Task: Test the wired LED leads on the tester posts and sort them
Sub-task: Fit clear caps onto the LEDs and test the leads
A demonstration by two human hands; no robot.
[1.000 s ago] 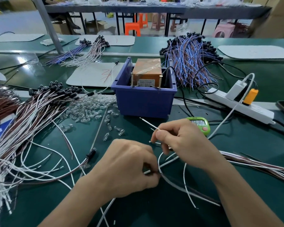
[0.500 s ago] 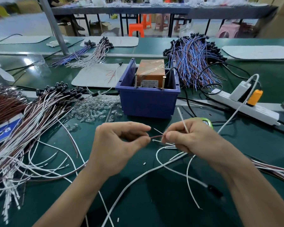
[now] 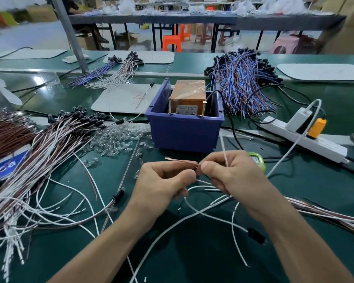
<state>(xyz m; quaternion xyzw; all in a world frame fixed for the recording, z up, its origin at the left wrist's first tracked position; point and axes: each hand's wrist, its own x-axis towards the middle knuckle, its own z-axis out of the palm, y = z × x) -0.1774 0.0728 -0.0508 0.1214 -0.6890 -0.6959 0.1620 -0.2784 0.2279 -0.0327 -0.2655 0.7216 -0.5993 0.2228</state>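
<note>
Loops of white wire (image 3: 202, 219) are lying across the green mat (image 3: 192, 258) nearest the viewer, one ending in a black LED holder (image 3: 255, 235). Just beyond, the left hand (image 3: 164, 180) is pinching a brown lead (image 3: 180, 161) between thumb and forefinger, bare copper tip pointing left. The right hand (image 3: 231, 174), thumb beside the left thumb, is gripping a white lead (image 3: 224, 152) that is sticking upward. Behind them a blue bin (image 3: 184, 131) is holding the orange tester box (image 3: 188, 94) with two brass posts (image 3: 203, 108). A blue-and-brown lead bundle (image 3: 241, 82) is lying farther back.

Partial "rca" on blue label (image 3: 6, 164)
</note>
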